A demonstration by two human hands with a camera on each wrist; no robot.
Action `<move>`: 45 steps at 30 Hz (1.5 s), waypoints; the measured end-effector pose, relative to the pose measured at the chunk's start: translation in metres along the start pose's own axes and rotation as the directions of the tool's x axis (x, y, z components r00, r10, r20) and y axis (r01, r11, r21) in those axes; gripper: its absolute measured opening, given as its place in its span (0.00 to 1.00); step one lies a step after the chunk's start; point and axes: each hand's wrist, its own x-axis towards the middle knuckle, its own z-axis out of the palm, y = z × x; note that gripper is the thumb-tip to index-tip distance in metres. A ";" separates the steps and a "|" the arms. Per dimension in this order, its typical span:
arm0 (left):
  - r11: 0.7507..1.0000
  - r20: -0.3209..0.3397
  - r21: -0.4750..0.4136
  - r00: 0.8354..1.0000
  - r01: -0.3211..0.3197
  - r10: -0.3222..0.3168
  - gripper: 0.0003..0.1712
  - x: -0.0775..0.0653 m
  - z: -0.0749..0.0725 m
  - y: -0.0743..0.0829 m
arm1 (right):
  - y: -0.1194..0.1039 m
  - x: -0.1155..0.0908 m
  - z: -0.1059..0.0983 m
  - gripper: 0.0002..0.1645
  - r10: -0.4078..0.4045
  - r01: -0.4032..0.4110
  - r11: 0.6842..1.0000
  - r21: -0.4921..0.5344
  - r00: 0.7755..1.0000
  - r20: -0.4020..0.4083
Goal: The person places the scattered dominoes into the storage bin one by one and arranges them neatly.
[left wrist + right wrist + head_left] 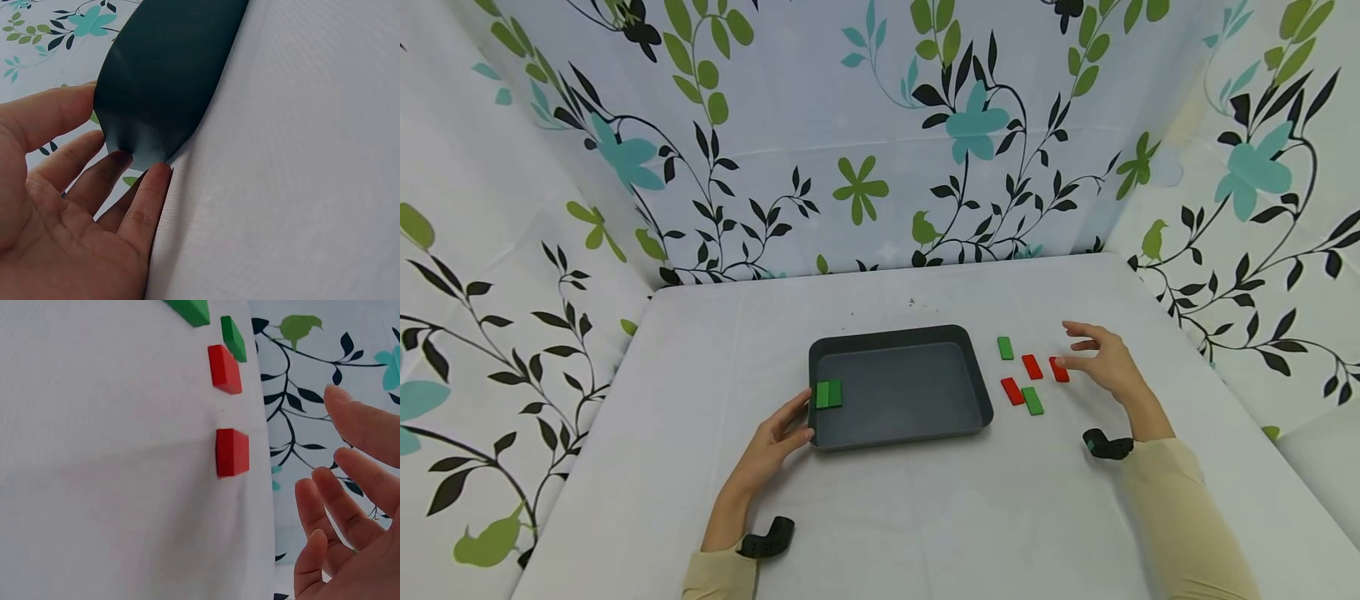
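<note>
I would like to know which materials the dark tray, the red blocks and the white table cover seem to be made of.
Tray: probably coated metal, soft sheen on a smooth wall; plastic is possible.
Red blocks: painted wood or plastic, matte, evenly coloured, no grain visible.
Table cover: likely fabric, matte, with soft creases.

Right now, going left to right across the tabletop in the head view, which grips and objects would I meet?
Left grip → dark tray with two green blocks near its left end → five loose red and green blocks → right grip.
</note>
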 end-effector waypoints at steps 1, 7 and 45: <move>1.000 0.000 -0.002 1.000 0.000 0.000 0.38 0.000 0.000 0.000 | 0.003 0.000 -0.001 0.42 0.018 -0.018 1.000 -0.004 1.000 0.015; 1.000 0.006 -0.015 1.000 -0.006 0.006 0.38 0.000 0.000 -0.001 | 0.018 0.000 -0.001 0.43 0.084 -0.083 0.996 -0.018 0.992 0.096; 1.000 0.004 -0.018 1.000 -0.005 0.005 0.38 0.000 -0.001 -0.004 | 0.030 0.005 0.010 0.33 0.102 -0.092 0.985 -0.145 0.993 0.063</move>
